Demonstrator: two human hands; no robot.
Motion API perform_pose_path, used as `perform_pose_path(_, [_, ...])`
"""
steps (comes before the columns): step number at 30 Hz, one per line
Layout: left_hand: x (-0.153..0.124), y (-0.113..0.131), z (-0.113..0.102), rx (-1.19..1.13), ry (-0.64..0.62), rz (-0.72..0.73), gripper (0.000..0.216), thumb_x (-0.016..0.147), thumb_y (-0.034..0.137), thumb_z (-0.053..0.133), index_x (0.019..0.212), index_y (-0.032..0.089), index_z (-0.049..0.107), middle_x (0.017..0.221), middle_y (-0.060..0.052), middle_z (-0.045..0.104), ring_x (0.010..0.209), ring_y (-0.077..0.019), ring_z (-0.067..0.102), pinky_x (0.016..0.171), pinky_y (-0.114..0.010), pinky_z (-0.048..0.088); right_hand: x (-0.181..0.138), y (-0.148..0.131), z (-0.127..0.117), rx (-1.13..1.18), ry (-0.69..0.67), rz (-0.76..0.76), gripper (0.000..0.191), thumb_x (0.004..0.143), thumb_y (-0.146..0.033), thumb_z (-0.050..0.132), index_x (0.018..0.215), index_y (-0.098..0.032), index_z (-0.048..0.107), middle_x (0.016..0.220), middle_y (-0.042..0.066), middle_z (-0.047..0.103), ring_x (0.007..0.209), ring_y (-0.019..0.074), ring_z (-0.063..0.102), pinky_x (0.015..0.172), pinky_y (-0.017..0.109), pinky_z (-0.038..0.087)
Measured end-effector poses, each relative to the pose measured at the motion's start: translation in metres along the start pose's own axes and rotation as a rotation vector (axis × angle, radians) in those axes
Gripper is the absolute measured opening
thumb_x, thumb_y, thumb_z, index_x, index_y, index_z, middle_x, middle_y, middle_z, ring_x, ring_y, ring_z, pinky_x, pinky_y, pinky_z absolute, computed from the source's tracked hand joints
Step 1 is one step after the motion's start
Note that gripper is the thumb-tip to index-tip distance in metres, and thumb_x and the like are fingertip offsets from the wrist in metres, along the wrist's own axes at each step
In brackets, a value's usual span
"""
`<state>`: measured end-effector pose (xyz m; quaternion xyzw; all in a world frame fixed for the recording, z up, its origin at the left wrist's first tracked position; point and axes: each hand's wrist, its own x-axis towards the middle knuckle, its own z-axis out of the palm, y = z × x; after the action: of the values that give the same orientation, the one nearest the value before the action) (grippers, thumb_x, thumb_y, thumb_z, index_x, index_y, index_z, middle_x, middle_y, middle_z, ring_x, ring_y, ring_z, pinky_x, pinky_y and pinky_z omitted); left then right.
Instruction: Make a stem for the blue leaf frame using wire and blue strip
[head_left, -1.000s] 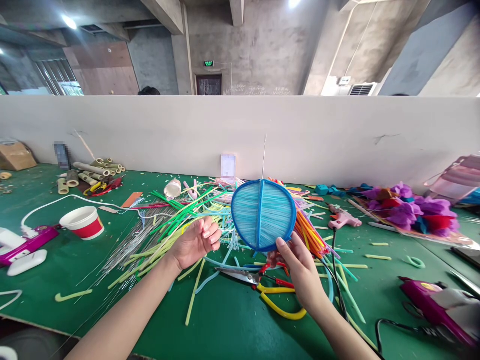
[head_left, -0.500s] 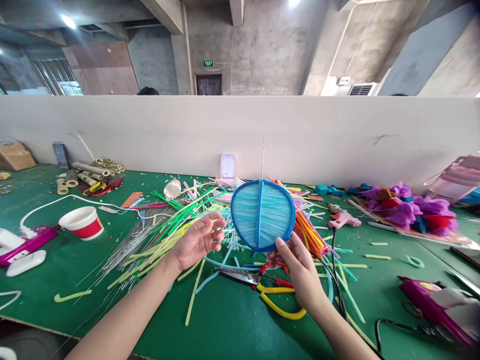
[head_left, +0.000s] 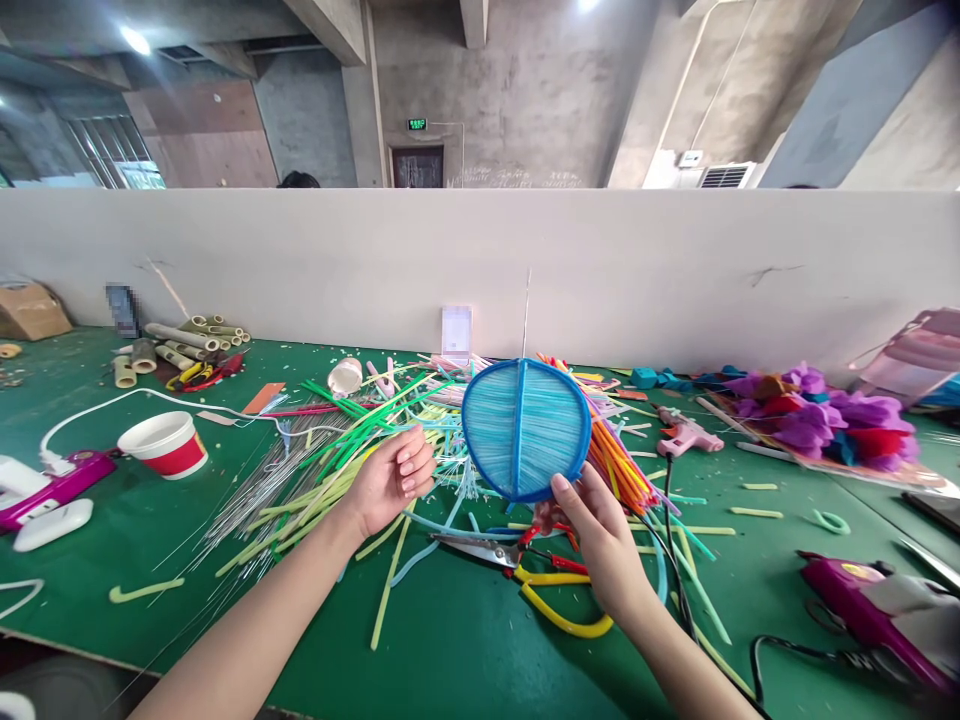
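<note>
My right hand (head_left: pixel 589 530) pinches the lower edge of a blue leaf-shaped piece (head_left: pixel 495 430) between thumb and fingers. Fine blue strands fill its darker rim on both sides of a central rib, and a thin wire stem (head_left: pixel 526 310) points up from its top. To the left of the piece, apart from it, is my left hand (head_left: pixel 394 475), its fingers curled in towards the palm with nothing seen in them. Below the piece lie scissors (head_left: pixel 484 550) and a tool with yellow handles (head_left: pixel 566 622), partly hidden by my right hand.
Green and yellow pipe cleaners (head_left: pixel 315 505) and bare wires (head_left: pixel 247 500) are strewn across the green table (head_left: pixel 420 640). A paper cup (head_left: pixel 165 447) and bamboo pieces (head_left: pixel 187 345) stand left. Rightward are a pink glue gun (head_left: pixel 688 437), purple flowers (head_left: pixel 817 420) and a power strip (head_left: pixel 874 610).
My left hand's fingers have curled inward from a looser, more open pose. My right hand and the blue leaf-shaped piece stay nearly where they were.
</note>
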<state>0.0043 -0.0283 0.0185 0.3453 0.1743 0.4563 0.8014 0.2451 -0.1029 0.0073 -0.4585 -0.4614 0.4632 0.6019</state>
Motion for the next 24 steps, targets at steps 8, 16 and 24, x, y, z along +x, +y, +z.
perform_pose_path(8, [-0.0016,-0.0022,-0.0019,0.053,0.076,0.035,0.042,0.074,0.016,0.084,0.114,0.020,0.069,0.098,-0.003,0.070,0.073,-0.0106,0.065,0.055,-0.019,0.052,0.0008,0.0003,-0.0002,0.016,-0.008,-0.003,0.034,0.085,-0.053,0.070,0.102,-0.025,0.058,0.066,-0.002,0.061,0.060,0.0176,0.058,0.062,0.031,0.050])
perform_pose_path(16, [0.0004,-0.0047,-0.0079,-0.010,0.036,0.052,0.038,0.076,0.018,0.084,0.111,0.016,0.068,0.074,0.003,0.058,0.064,-0.0077,0.057,0.055,-0.018,0.051,0.0000,-0.0003,0.0006,0.015,-0.016,0.004,0.034,0.087,-0.052,0.069,0.102,-0.025,0.056,0.067,-0.003,0.060,0.061,0.0167,0.057,0.063,0.030,0.051])
perform_pose_path(24, [-0.0041,-0.0031,-0.0012,-0.039,-0.031,0.007,0.033,0.081,0.014,0.078,0.110,0.017,0.063,0.078,0.002,0.050,0.064,-0.0079,0.051,0.054,-0.020,0.046,0.0002,0.0009,0.0004,0.020,-0.006,-0.002,0.038,0.083,-0.054,0.072,0.101,-0.024,0.057,0.065,-0.003,0.061,0.060,0.0171,0.058,0.061,0.030,0.051])
